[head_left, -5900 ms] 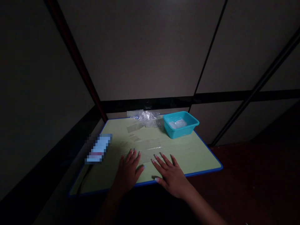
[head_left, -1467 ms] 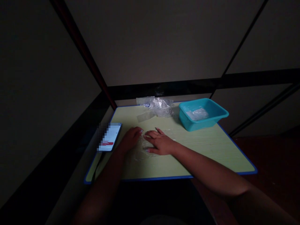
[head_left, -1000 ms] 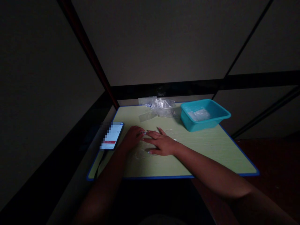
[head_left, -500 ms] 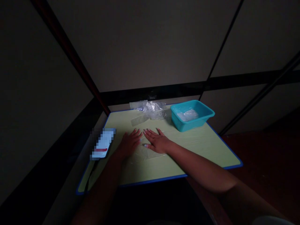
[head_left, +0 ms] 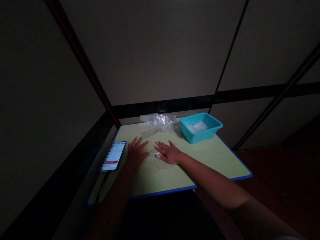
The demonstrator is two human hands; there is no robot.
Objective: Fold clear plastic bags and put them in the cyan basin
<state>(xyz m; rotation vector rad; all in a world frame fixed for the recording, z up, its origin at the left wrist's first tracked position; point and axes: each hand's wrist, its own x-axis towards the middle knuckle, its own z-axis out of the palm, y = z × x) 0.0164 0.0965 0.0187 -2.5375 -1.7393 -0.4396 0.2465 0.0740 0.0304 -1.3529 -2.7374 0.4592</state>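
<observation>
One thin clear plastic sheet [head_left: 161, 165] lies on the table [head_left: 215, 160], partly under your right hand [head_left: 171, 155], palm down, fingers slightly apart, gripping nothing. Sliding that palm could ruck the film, and in this dim light you could miss an edge. Your left hand [head_left: 135, 154] is spread wide, holding nothing; whether its thumb touches the sheet, you can't tell. Swing it outward and you might knock the phone [head_left: 115, 156]. Beyond, crumpled plastic [head_left: 166, 122] beside the turquoise tub [head_left: 202, 136] could snag your fingertips.

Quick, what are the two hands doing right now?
Left hand: open, fingers spread, holding nothing.
Right hand: open, lying on the clear plastic, not gripping.
</observation>
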